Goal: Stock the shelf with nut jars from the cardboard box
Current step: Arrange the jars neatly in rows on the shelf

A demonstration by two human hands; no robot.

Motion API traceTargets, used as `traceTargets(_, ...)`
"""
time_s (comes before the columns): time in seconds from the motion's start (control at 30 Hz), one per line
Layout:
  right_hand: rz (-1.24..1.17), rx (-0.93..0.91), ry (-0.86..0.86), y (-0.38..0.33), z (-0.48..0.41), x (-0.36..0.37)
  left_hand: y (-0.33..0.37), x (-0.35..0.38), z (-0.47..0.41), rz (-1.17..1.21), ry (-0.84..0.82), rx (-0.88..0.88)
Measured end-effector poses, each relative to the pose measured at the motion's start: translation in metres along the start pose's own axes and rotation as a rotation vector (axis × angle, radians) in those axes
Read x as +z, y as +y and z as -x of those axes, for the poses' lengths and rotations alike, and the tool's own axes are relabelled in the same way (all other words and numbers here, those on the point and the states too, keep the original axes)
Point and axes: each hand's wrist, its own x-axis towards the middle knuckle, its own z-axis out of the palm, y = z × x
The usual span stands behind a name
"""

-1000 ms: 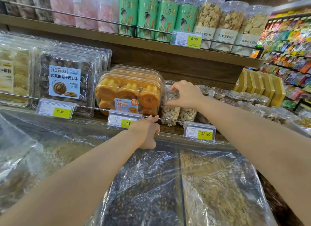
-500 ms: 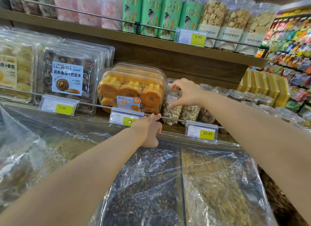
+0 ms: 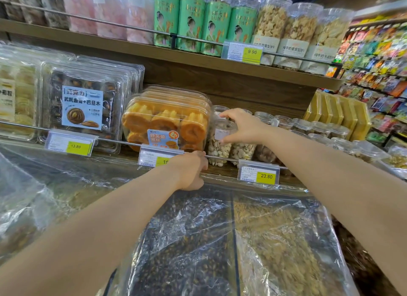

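Observation:
A clear jar of pistachios [image 3: 219, 146] stands at the front of the middle shelf [image 3: 222, 170], just right of the orange pastry box. My right hand [image 3: 243, 127] grips its lid from above, fingers and thumb curled round the rim. More clear nut jars [image 3: 312, 128] stand in rows to the right and behind. My left hand [image 3: 190, 170] holds the metal rail [image 3: 114, 140] at the shelf's front edge, fingers curled over it. The cardboard box is not in view.
Clear boxes of orange pastries [image 3: 165, 121] and chocolate cookies [image 3: 83, 106] fill the shelf's left. Yellow price tags [image 3: 265, 175] hang on the rail. Plastic-covered bulk bins [image 3: 220, 240] lie below my arms. Green canisters [image 3: 191, 22] and biscuit jars line the upper shelf.
My right hand has shifted slightly left on the front jar's lid, fingers spread wider round the rim. The left hand stays on the rail.

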Motion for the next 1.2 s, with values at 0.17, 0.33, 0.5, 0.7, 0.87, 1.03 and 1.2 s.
traceTargets(0.17, 0.01, 0.073, 0.167, 0.029, 0.016, -0.026, 0.018, -0.027, -0.003, -0.002, 0.419, 0.114)
traceTargets(0.33, 0.107, 0.149, 0.046, 0.045, 0.026, -0.024, 0.035, -0.053, -0.028, -0.132, 0.442, 0.123)
traceTargets(0.5, 0.139, 0.13, -0.014, 0.047, 0.027, -0.015, 0.041, -0.058, -0.045, -0.139, 0.338, 0.086)
traceTargets(0.7, -0.016, 0.049, -0.052, 0.057, 0.027, -0.02, 0.04, -0.065, -0.053, -0.145, 0.308, 0.061)
traceTargets(0.87, -0.142, 0.058, 0.003, 0.068, 0.029, -0.028, 0.042, -0.074, -0.063, -0.084, 0.342, 0.062)
traceTargets(1.03, -0.076, 0.162, 0.234, 0.112, 0.029, -0.054, 0.058, -0.088, -0.086, -0.053, 0.272, 0.16)
traceTargets(1.2, 0.008, 0.259, 0.228, 0.15, 0.017, -0.055, 0.075, -0.089, -0.111, -0.067, 0.191, 0.211)
